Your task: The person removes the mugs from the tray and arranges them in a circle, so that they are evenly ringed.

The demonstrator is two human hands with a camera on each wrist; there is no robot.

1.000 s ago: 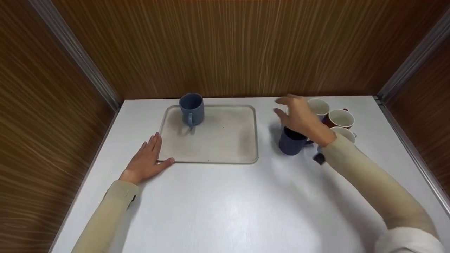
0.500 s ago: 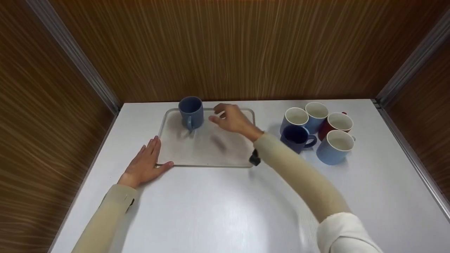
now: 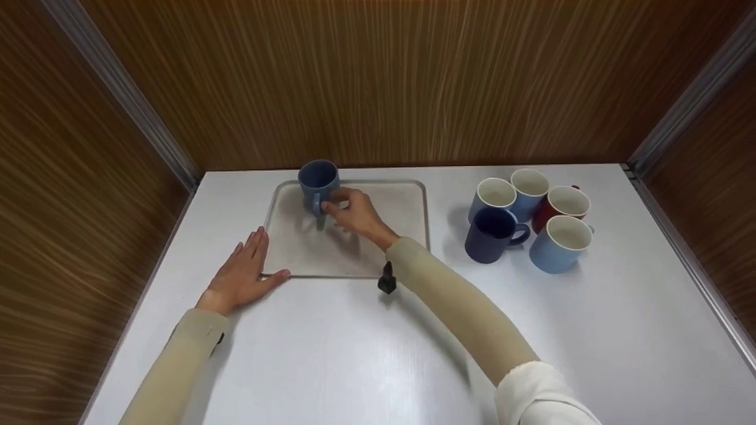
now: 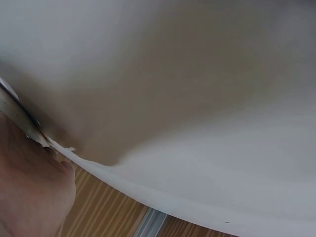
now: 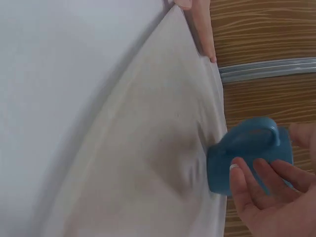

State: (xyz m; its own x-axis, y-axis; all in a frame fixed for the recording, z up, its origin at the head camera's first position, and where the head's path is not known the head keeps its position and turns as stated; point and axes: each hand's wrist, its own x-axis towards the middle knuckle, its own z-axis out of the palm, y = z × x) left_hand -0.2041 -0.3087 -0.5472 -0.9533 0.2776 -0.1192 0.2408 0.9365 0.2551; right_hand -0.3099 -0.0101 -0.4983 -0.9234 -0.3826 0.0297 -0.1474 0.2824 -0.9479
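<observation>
A blue mug (image 3: 319, 183) stands at the back left corner of a pale rectangular tray (image 3: 378, 254), its handle facing front. My right hand (image 3: 353, 213) is at the mug's right side, the thumb close by the handle and the fingers loosely bent. From the right wrist, the spread fingers (image 5: 242, 182) overlap the mug's side with gaps between them. My left hand (image 3: 239, 277) rests at the tray's front left corner, fingers straight along the left edge and thumb at the front edge. The left wrist view shows only part of that hand (image 4: 34, 187).
On the white table (image 3: 331, 354), right of the tray, several mugs stand grouped: a dark blue mug (image 3: 487, 245), a red mug (image 3: 546, 215) and light blue ones, the nearest light blue mug (image 3: 552, 254) at front. A wood-grain wall (image 3: 378, 82) rises behind; side panels flank the table.
My right hand has moved left from above the grouped mugs, across the tray, to the blue mug on it. The left hand stays at the tray's corner.
</observation>
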